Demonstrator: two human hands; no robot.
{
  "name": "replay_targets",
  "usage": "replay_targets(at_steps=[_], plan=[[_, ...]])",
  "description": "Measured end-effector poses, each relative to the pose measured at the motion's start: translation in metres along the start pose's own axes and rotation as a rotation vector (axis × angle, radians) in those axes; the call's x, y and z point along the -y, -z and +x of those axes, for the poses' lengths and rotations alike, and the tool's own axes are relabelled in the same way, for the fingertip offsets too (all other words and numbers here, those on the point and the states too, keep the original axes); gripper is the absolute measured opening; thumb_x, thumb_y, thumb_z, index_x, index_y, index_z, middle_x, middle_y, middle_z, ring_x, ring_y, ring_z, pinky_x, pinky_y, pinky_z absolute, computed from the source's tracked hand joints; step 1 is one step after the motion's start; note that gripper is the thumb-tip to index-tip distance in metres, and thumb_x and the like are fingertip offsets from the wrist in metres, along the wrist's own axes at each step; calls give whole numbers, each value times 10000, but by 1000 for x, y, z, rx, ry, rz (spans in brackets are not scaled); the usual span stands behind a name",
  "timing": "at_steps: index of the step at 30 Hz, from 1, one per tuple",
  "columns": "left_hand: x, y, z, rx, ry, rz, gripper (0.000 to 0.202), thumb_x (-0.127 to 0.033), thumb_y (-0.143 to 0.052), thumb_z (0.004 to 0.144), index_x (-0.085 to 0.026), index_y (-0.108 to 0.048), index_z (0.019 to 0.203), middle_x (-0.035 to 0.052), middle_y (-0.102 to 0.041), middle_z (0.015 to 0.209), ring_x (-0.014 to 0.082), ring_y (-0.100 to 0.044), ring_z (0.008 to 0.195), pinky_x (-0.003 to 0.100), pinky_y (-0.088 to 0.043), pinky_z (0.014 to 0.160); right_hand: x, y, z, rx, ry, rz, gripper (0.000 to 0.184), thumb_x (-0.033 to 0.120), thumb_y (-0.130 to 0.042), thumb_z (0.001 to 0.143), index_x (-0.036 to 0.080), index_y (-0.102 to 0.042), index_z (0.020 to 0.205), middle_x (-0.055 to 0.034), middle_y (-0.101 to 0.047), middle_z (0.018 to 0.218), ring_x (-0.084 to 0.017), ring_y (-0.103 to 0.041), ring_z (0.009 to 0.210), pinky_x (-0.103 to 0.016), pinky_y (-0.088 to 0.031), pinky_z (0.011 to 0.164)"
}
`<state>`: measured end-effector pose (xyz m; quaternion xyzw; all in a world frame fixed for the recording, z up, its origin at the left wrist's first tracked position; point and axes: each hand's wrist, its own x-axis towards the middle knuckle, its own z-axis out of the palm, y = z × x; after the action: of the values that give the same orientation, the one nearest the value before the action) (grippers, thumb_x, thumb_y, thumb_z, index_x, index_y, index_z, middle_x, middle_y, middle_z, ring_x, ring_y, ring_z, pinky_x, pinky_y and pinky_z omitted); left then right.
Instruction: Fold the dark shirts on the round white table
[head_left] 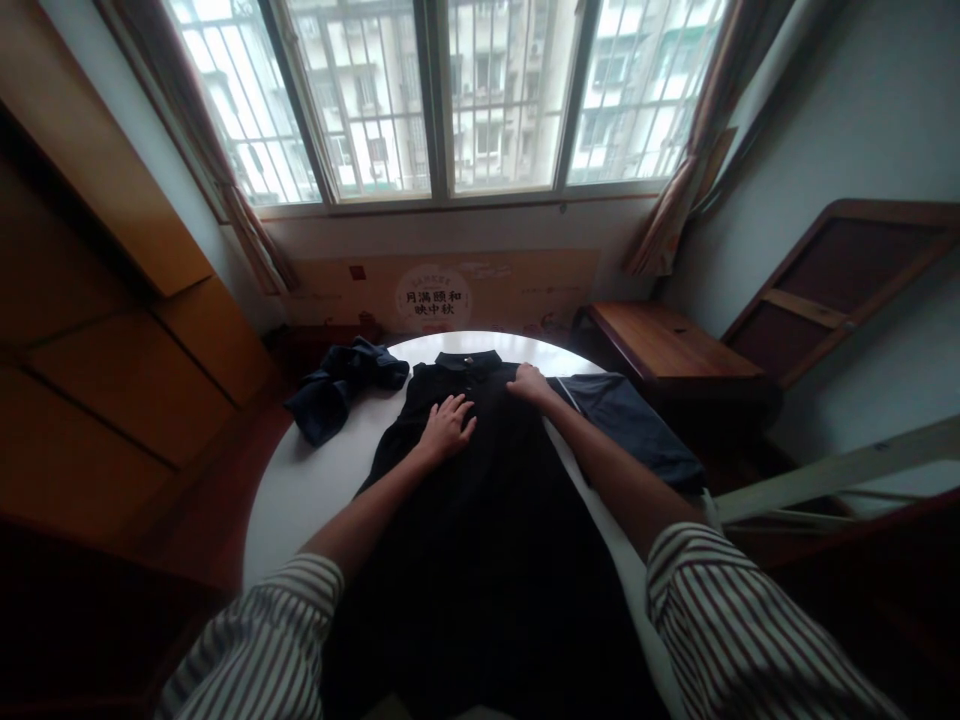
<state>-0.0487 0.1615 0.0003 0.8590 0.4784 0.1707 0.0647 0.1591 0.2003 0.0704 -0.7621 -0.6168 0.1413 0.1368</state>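
A black collared shirt [487, 500] lies front up and lengthwise on the round white table [285, 510], its collar at the far end and a short row of buttons below it. My left hand [448, 428] rests on the upper chest of the shirt, palm down with the fingers stretched and slightly apart. At the right shoulder edge, my right hand [529, 385] has its fingers curled against the cloth, seemingly pinching it. The lower end of the shirt runs toward me into shadow, and its hem cannot be made out.
Crumpled dark blue clothing [341, 385] sits on the table's left side. A folded dark grey-blue garment [630, 425] lies at the right edge. Beyond are a wooden side table [667, 340], a leaning brown frame [840, 280] and orange-brown cabinets [97, 390].
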Motion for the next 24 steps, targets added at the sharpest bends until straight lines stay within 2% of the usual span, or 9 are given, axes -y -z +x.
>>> replay_targets(at_steps=[4,7,10,12,14,17,20,22,24], plan=[[6,-7,-4,-19,-15,-4,452,-401,-440,1000,-188,-512,1393,126,-422,1538,321,-340,1434,571,-261,1159,5,-19,16,-7,-76,-6,625,138,-691,762,-19,-495,1334,-285,-539,1320,-340,-509,1267,-367,-423,1008],[5,-7,-4,-31,-22,5,455,-394,-446,996,-182,-518,1392,126,-427,1536,322,-352,1425,564,-276,1152,6,-25,25,-27,-116,15,691,145,-692,763,-30,-434,1380,-306,-488,1362,-350,-468,1303,-394,-415,1032],[3,-6,-4,-40,-33,16,465,-383,-445,993,-159,-517,1394,138,-436,1527,332,-365,1414,570,-292,1141,7,-25,32,-58,-136,50,710,166,-716,748,-46,-437,1365,-341,-447,1388,-406,-411,1342,-489,-381,1063],[1,-6,-5,-42,-35,22,468,-383,-444,992,-158,-515,1396,137,-439,1525,331,-367,1413,572,-298,1138,8,-23,35,-72,-122,96,695,166,-739,727,-38,-471,1335,-350,-469,1366,-422,-443,1315,-512,-391,1048],[1,-6,-5,-47,-29,30,461,-387,-446,991,-173,-518,1393,123,-444,1524,322,-369,1414,563,-300,1142,10,-20,37,-74,-71,168,658,168,-770,701,7,-526,1291,-315,-556,1290,-390,-537,1232,-451,-451,990],[1,-8,-5,-53,-16,49,450,-391,-445,990,-198,-521,1390,100,-446,1525,300,-374,1415,541,-300,1152,15,-15,37,-67,66,303,622,207,-820,662,90,-586,1227,-214,-677,1133,-298,-654,1048,-333,-520,854],[1,-9,-5,-50,-8,66,453,-395,-443,989,-206,-517,1395,92,-441,1531,291,-362,1425,531,-291,1161,17,-10,36,-40,203,443,456,330,-788,733,139,-646,1121,-122,-736,965,-196,-692,815,-269,-543,724],[1,-9,-5,-51,-5,67,456,-404,-440,989,-212,-517,1396,86,-440,1532,287,-361,1426,522,-286,1166,14,-8,36,-34,225,498,327,367,-728,791,141,-678,1022,-93,-742,878,-162,-680,720,-247,-536,670],[1,-8,-5,-54,-6,64,461,-411,-437,988,-211,-520,1396,83,-443,1531,285,-368,1421,515,-289,1165,6,-8,37,-39,184,499,251,324,-728,776,135,-690,936,-86,-736,836,-174,-681,729,-250,-530,667]])
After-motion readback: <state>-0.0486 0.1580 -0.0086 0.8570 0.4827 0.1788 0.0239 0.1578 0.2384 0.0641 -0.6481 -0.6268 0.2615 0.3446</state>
